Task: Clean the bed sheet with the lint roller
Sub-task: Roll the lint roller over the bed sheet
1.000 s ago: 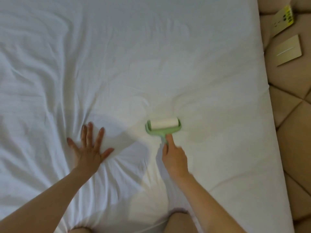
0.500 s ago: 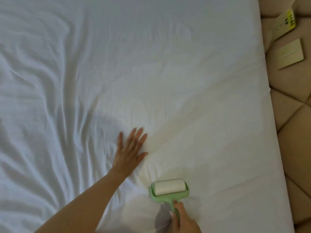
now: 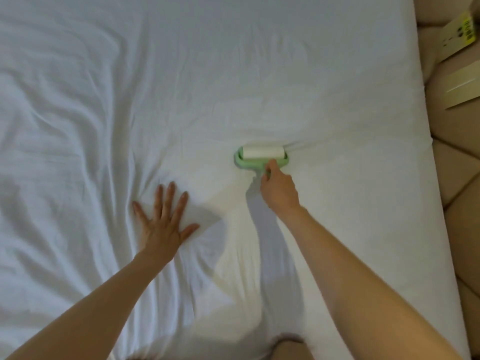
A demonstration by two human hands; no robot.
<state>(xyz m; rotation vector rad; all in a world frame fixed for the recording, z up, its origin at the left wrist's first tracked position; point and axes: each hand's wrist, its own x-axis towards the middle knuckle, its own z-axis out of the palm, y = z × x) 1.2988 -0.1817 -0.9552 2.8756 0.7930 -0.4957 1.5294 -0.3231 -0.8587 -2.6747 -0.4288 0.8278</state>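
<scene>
A white bed sheet [image 3: 207,74] covers the mattress, wrinkled on its left half and smoother on the right. The lint roller [image 3: 261,157], a white roll in a light green frame, lies flat on the sheet right of centre. My right hand [image 3: 279,189] grips its green handle from behind, so most of the handle is hidden. My left hand [image 3: 162,224] presses flat on the sheet with fingers spread, to the lower left of the roller and apart from it.
The mattress's right edge [image 3: 428,152] meets a tan quilted headboard [image 3: 462,178]. On that padding sit a card with a yellow label [image 3: 459,37] and a beige card [image 3: 465,87]. A knee [image 3: 291,349] shows at the bottom edge.
My right hand has pushed the roller away from me, up the sheet, after drawing it close half a second ago. My left hand has shifted on the sheet and still presses flat.
</scene>
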